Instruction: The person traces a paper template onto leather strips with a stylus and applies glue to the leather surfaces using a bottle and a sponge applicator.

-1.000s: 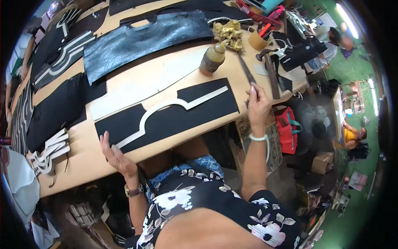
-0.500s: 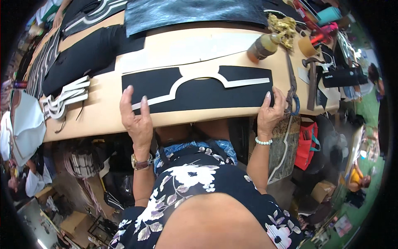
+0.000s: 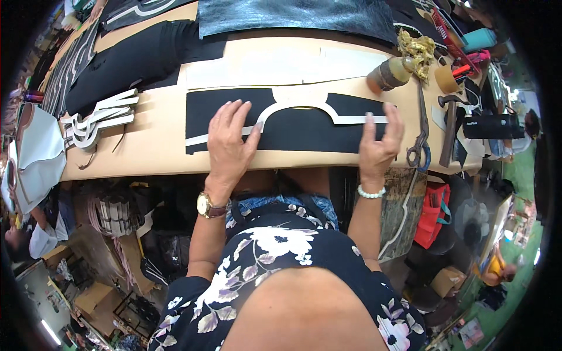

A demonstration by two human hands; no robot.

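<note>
A black flat panel (image 3: 310, 137) with a notch in its far edge lies on the table in front of me. Along it runs a white strip (image 3: 350, 120), arched in the middle with a straight arm to each side. My left hand (image 3: 230, 146) is over the panel's left part, fingers stretched and thumb beside the strip; whether it presses down I cannot tell. Over the panel's right end is my right hand (image 3: 380, 143), thumb and fingers apart, close to the strip's right tip. Neither hand holds anything.
Scissors (image 3: 420, 146) and a hammer (image 3: 449, 131) lie to the right. Behind them stand an amber bottle (image 3: 389, 75) and a tape roll (image 3: 448, 79). White curved strips (image 3: 99, 120) and a black fabric pile (image 3: 126, 67) are at the left. Dark glossy sheeting (image 3: 293, 17) covers the far side.
My left hand has moved right and inward, from the panel's left end onto its surface. My right hand has come farther over the right end. The whole view has shifted slightly.
</note>
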